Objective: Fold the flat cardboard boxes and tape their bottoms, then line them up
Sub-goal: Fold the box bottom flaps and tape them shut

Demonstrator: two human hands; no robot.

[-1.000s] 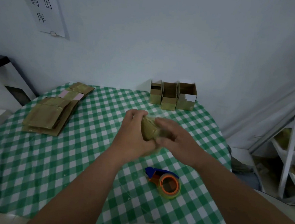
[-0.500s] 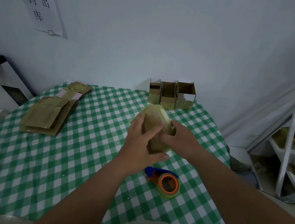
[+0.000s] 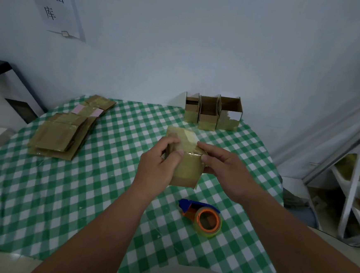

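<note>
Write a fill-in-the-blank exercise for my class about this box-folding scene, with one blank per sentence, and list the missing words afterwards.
1. The number of finished boxes lined up at the far edge of the table is ____.
2. The tablecloth has a white and ____ check pattern.
3. The tape dispenser lies on the table with nothing touching it; its roll core is ____ in colour.
4. The left hand and right hand both grip one ____ box above the table.

Missing words: three; green; orange; cardboard
</note>
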